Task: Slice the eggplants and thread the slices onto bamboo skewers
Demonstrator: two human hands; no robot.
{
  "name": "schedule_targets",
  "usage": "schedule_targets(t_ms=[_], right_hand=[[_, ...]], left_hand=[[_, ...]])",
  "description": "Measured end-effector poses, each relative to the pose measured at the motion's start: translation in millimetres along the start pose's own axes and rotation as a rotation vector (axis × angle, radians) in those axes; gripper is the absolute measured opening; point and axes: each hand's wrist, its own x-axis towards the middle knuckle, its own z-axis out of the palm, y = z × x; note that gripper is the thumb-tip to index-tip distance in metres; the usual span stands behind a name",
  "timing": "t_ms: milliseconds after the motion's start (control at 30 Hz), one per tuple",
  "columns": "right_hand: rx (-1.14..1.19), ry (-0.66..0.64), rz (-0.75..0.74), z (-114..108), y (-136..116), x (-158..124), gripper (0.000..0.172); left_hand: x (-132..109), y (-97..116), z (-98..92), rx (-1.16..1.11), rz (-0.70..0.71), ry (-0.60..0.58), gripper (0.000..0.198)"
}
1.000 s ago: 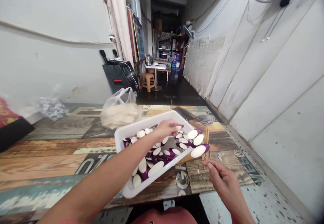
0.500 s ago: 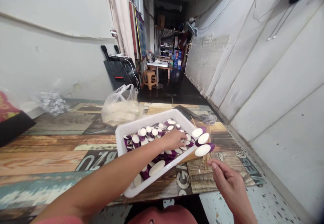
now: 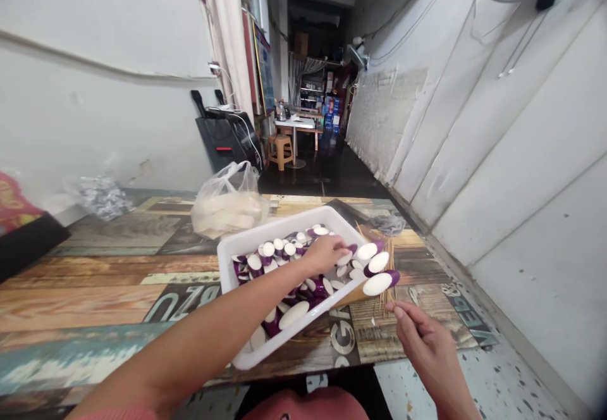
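Observation:
Inside a white plastic tub (image 3: 227, 262) lie many cut eggplant pieces (image 3: 294, 314) with white faces and purple skin. My left hand (image 3: 326, 253) reaches over the tub, its fingers closed on an eggplant slice (image 3: 345, 258) near the right side. Low on the right, my right hand (image 3: 424, 334) pinches the lower end of a thin bamboo skewer (image 3: 391, 293). Three eggplant slices (image 3: 378, 284) are threaded on that skewer, just beyond the tub's right rim. Behind it, more loose bamboo skewers (image 3: 379, 307) lie on the table.
The wood-patterned table (image 3: 118, 262) carries a clear plastic bag (image 3: 230, 208) with pale contents behind the tub. A crumpled grey plastic bag (image 3: 387, 224) lies at the far right. Silvery wrapped bits (image 3: 105, 197) sit far left. A white wall (image 3: 521, 154) runs along the right.
My left hand has moved slightly up and back within the tub, now with an eggplant slice at its fingertips. The skewer in my right hand stays almost in place.

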Motion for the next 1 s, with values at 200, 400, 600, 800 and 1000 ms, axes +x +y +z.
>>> schedule_targets(t_ms=[200, 400, 600, 800, 1000], right_hand=[[0.062, -0.038, 0.043, 6, -3, -2, 0.041], [0.096, 0.009, 0.008, 12, -2, -4, 0.04], [0.018, -0.107, -0.013, 5, 3, -4, 0.035], [0.024, -0.166, 0.007, 4, -1, -5, 0.034], [0.054, -0.19, 0.029, 6, -1, -1, 0.036]], left_hand=[[0, 18, -17.9, -0.81, -0.271, 0.087, 0.018], [1, 15, -28.7, -0.94, -0.297, 0.148, 0.022], [-1, 19, -32.7, -1.007, -0.241, 0.016, 0.01], [-5, 27, -31.3, -0.907, -0.259, 0.047, 0.023], [1, 18, -27.6, -0.909, -0.296, 0.127, 0.034]])
